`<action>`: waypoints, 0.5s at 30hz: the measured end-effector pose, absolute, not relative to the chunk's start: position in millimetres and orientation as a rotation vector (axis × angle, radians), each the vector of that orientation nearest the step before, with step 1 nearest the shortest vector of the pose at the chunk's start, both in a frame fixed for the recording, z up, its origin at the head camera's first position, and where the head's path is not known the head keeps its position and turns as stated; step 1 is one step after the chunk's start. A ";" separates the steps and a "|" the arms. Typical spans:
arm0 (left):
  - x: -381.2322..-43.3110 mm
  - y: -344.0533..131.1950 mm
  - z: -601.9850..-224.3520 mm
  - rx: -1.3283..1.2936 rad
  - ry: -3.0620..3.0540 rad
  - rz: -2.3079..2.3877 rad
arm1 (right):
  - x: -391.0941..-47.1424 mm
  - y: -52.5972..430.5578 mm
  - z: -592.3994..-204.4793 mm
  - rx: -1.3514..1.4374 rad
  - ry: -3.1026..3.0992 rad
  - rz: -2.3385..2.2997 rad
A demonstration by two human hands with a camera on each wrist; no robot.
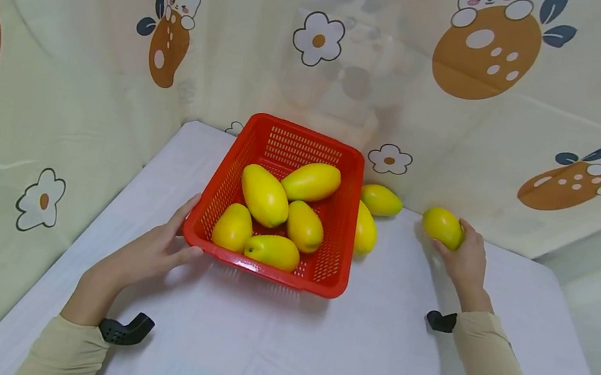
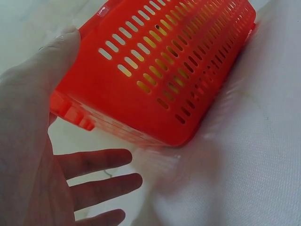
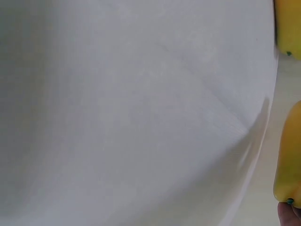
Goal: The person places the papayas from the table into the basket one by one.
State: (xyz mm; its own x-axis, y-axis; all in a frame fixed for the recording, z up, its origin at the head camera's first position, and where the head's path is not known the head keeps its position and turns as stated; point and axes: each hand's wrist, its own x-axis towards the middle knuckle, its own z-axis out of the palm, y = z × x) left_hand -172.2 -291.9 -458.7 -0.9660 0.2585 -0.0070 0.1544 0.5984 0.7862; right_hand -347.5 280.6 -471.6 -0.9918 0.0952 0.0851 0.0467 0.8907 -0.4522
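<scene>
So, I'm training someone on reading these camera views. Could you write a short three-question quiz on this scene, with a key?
1. How many yellow fruits are inside the red basket?
2. In the head view, where do the two loose fruits lie? a) left of the basket; b) right of the basket; c) between the basket and the person.
3. True or false: both hands are holding fruit.

Key: 1. Five. 2. b. 3. False: the right hand holds a single fruit, while the left hand touches the basket.

head: high, forward-down | wrists: close | head, left wrist share basket [image 2: 103,80]
</scene>
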 end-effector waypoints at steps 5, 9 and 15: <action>-172.0 -291.4 -457.3 0.344 2.692 1.313 | -343.0 281.3 -469.2 -0.089 -2.942 0.678; -171.6 -290.7 -455.8 0.328 2.687 1.313 | -339.8 282.9 -470.1 -0.092 -2.948 0.671; -171.0 -290.4 -455.9 0.341 2.673 1.336 | -333.4 281.3 -467.1 -0.091 -2.934 0.673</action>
State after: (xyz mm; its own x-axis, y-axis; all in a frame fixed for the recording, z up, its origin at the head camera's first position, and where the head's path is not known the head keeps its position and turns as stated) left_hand -171.0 -290.4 -455.9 -0.9655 0.2599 -0.0178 0.1417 0.5814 0.8012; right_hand -333.4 281.3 -467.1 -0.9898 0.0874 0.1128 0.0295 0.8987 -0.4375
